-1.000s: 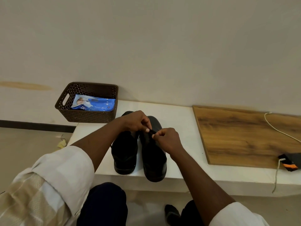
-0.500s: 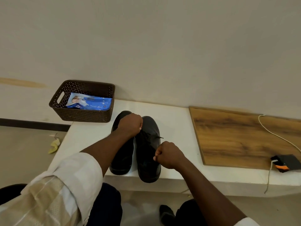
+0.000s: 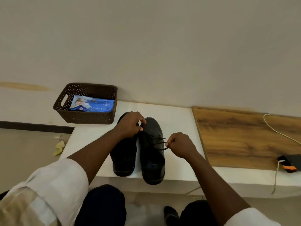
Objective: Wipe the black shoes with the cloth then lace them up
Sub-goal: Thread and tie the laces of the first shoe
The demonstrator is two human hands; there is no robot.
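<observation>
Looking down at the white worktop (image 3: 175,118), we see the two black shoes side by side near its front edge, toes pointing away from us, heels at or just past the lip. Our right hand (image 3: 180,145) is closed in a pinch on the black lace (image 3: 158,143) of the right shoe (image 3: 153,154), drawing it out to that shoe's right side. Our left hand (image 3: 131,124) is curled over the gap between the toes of the left shoe (image 3: 124,158) and the right shoe, fingers gripping the lace's other end. Beyond the left shoe, to its left, a brown basket (image 3: 88,117) holds a blue packet (image 3: 92,105). To the right of the shoes lies a wooden board (image 3: 244,139), with a black and orange device (image 3: 290,163) at its near right corner.
</observation>
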